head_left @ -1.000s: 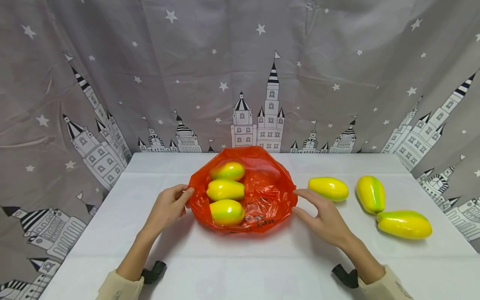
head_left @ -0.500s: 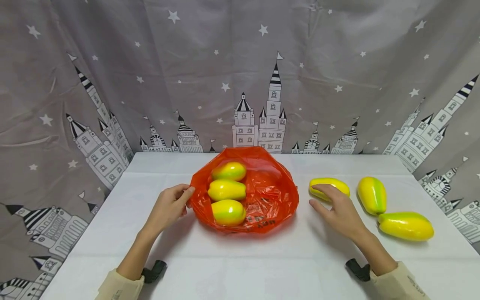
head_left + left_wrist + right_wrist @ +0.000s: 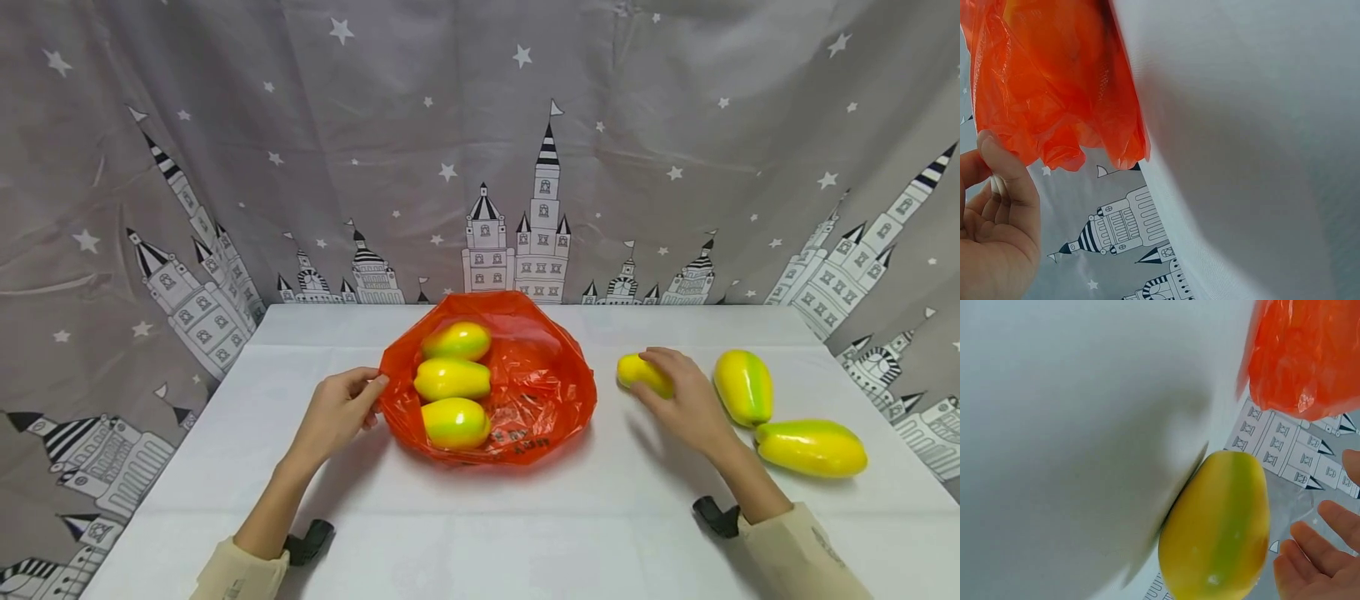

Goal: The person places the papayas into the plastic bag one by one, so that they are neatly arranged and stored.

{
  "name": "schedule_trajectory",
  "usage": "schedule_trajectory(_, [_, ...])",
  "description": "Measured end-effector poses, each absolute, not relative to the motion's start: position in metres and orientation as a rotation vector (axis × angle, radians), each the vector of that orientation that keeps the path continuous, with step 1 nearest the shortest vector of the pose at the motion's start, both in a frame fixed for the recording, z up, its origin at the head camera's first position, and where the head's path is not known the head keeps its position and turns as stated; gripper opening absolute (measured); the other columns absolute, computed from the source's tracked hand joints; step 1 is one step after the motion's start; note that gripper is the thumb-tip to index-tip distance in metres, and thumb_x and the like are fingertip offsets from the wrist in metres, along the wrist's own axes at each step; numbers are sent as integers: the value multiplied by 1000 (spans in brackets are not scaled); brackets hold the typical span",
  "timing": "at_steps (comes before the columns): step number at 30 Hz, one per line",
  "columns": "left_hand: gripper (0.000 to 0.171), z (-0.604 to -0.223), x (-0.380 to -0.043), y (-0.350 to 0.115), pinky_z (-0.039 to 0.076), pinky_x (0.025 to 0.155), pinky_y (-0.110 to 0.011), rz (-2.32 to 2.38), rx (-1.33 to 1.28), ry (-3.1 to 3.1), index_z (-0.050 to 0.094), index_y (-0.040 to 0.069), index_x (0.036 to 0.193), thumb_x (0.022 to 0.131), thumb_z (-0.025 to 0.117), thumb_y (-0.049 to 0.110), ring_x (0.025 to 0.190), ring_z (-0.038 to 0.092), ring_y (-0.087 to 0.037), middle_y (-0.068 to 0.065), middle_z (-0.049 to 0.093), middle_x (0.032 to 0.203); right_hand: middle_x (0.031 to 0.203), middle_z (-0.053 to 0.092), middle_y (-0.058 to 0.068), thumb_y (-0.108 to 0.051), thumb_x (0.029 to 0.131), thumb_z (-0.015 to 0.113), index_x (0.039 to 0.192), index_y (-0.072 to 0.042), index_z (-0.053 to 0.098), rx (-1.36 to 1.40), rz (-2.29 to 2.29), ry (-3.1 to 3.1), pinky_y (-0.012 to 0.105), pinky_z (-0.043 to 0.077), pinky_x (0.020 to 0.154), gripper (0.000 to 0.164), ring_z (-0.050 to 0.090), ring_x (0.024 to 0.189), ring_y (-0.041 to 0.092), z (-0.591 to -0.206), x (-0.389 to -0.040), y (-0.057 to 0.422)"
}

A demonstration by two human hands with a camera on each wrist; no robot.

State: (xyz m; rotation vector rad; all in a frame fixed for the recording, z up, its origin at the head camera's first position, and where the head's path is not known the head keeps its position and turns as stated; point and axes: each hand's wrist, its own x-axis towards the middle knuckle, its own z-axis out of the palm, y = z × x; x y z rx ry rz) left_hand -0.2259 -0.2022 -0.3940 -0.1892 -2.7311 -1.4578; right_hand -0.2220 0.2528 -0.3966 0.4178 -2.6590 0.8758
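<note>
A red plastic bag [image 3: 536, 375] lies with its mouth spread, and three yellow-green papayas [image 3: 452, 379] sit in its left half. My left hand [image 3: 337, 417] pinches the bag's left rim between thumb and fingers; the left wrist view shows the thumb [image 3: 1007, 159] at the bag's edge. Right of the bag, my right hand [image 3: 684, 408] hovers over a papaya [image 3: 634, 373], covering its right part in the head view. In the right wrist view a papaya [image 3: 1216, 525] rests on the table, with a gap between it and the spread fingers [image 3: 1316, 547].
Two more papayas stand to the right, one pointing away [image 3: 742, 387] and one lying sideways [image 3: 812, 448], close together. A white cloth [image 3: 480, 533] covers the table. Behind it hangs a grey curtain [image 3: 375, 150] printed with castles and stars.
My right hand has left the bag's right rim and moved right, over the nearest papaya. The left hand keeps its hold on the bag, which has barely shifted.
</note>
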Motion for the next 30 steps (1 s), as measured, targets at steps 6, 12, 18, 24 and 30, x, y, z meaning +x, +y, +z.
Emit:
schedule_trajectory(6, [31, -396, -225, -202, 53, 55, -26, -1457, -174, -2737, 65, -5, 119, 101, 58, 19, 57, 57, -22, -15, 62, 74, 132, 52, 31, -16, 89, 71, 126, 9, 58, 382, 869, -2714, 62, 28, 106, 46, 41, 127, 48, -398, -227, 258])
schedule_trajectory(12, [32, -397, -225, -202, 53, 55, -26, -1462, -165, -2736, 65, -5, 119, 101, 58, 20, 57, 57, -22, -12, 61, 73, 138, 44, 34, -21, 87, 73, 133, 9, 51, 333, 821, -2776, 66, 23, 107, 59, 33, 131, 52, -406, -232, 269])
schedule_trajectory(18, [32, -396, -225, -201, 52, 55, -26, -1465, -184, -2728, 65, -5, 117, 101, 58, 21, 57, 56, -22, -12, 60, 71, 144, 32, 40, -28, 87, 74, 140, 10, 41, 307, 824, -2858, 70, 20, 105, 74, 28, 132, 57, -407, -236, 277])
schedule_trajectory(24, [30, -396, -225, -201, 51, 53, -26, -1465, -200, -2726, 66, -5, 116, 101, 57, 20, 56, 55, -22, -11, 59, 68, 142, 36, 38, -22, 88, 74, 140, 10, 42, 316, 835, -2910, 68, 24, 105, 69, 33, 129, 56, -406, -237, 279])
schedule_trajectory(30, [30, -395, -228, -200, 50, 52, -26, -1470, -214, -2711, 66, -5, 115, 101, 57, 20, 56, 56, -22, -13, 60, 69, 136, 45, 36, -9, 88, 72, 138, 12, 44, 324, 850, -2873, 63, 29, 105, 61, 40, 125, 52, -406, -239, 281])
